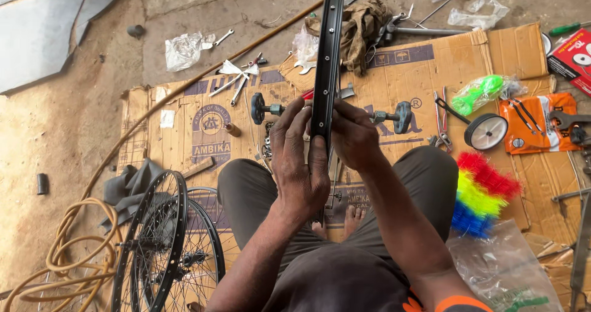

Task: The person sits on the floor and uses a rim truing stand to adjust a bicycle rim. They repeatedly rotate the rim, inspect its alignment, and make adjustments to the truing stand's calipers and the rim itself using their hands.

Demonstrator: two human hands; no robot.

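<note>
Rim: black bicycle wheel rim [328, 53], bare of spokes, held on edge, running from the hands toward 12 o'clock and out of frame at the top.
Left hand: left hand [300, 164] closed around the rim's lower arc, thumb on the near face, fingers wrapped behind.
Right hand: right hand [352, 136] closed on the same arc from the 3 o'clock side, fingertips pressed to the rim wall.
Handling (judgement): stiff metal hoop, likely light; smooth painted faces could slip, and a thin hoop may flex if squeezed sideways. Best held at the flanges, two hands set apart.
At 7 o'clock: two spoked wheels [161, 244], leaning together.
At 12 o'clock, behind rim: pedal crank set [265, 109].
At 3 o'clock: small white trainer wheel [486, 132]; bright frilly bundle [483, 192] at 4 o'clock.
Floor: flattened cardboard [425, 78] under the seated person's legs.
</note>
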